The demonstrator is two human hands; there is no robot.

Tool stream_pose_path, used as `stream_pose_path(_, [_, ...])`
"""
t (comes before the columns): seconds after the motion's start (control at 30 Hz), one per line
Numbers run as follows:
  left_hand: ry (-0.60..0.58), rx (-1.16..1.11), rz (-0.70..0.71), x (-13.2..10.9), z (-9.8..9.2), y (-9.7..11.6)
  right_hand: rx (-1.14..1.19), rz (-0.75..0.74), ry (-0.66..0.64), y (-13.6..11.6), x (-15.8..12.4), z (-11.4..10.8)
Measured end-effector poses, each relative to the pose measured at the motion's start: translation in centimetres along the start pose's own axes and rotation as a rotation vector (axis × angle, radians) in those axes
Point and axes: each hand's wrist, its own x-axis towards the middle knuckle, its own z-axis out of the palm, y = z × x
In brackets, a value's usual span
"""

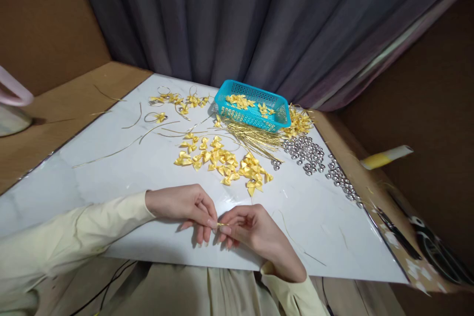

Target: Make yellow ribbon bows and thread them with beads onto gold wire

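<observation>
Gold cord (223, 224), between pinching fingertips (212, 223), left hand (192, 205) beside right hand (255, 229)

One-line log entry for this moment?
left hand: pinching gold strand; right hand: pinching same strand; yellow bows: on table, beyond hands

White marbled-looking surface (314, 212), pretty busy tbh: blue basket (237, 115) near the far edge, messy bunch of gold wires (255, 139) just in front, loose yellow bows (222, 159) mid-surface, shiny silver bits (309, 153) off to the right.
</observation>
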Motion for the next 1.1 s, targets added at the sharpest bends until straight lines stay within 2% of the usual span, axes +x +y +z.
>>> stream_pose_path(0.17, [0.077, 0.052, -0.010, -0.2, 0.6, 0.4, -0.118, -0.035, 0.033, 0.1, 0.1, -0.1])
stream_pose_path(0.3, [0.221, 0.312, 0.022, -0.6, 1.3, 1.2, -0.290, -0.082, 0.132, 0.2, 0.1, 0.1])
stream_pose_path(0.37, [0.301, 0.507, 0.085, -0.9, 1.6, 1.5, -0.409, -0.141, 0.201, 0.2, -0.1, 0.4])
stream_pose_path(0.53, [0.438, 0.930, 0.404, -1.3, 2.4, 1.8, -0.791, -0.467, 0.409, -0.1, -0.9, 1.1])
stream_pose_path(0.6, [0.455, 0.998, 0.468, -1.4, 2.7, 1.9, -0.854, -0.608, 0.470, -0.3, -1.2, 1.4])
stream_pose_path(0.67, [0.471, 1.029, 0.467, -1.3, 2.9, 2.0, -0.864, -0.676, 0.503, -0.4, -1.4, 1.5])
stream_pose_path(0.8, [0.491, 0.969, 0.449, -0.5, 3.3, 2.7, -0.884, -0.665, 0.569, -0.6, -2.0, 1.2])
stream_pose_path(0.9, [0.491, 0.906, 0.441, 1.0, 3.5, 3.7, -0.871, -0.615, 0.626, -0.8, -2.2, 0.2])
stream_pose_path(1.1, [0.507, 0.830, 0.348, 4.8, 2.6, 6.3, -0.864, -0.443, 0.593, -2.6, -2.3, -4.5])
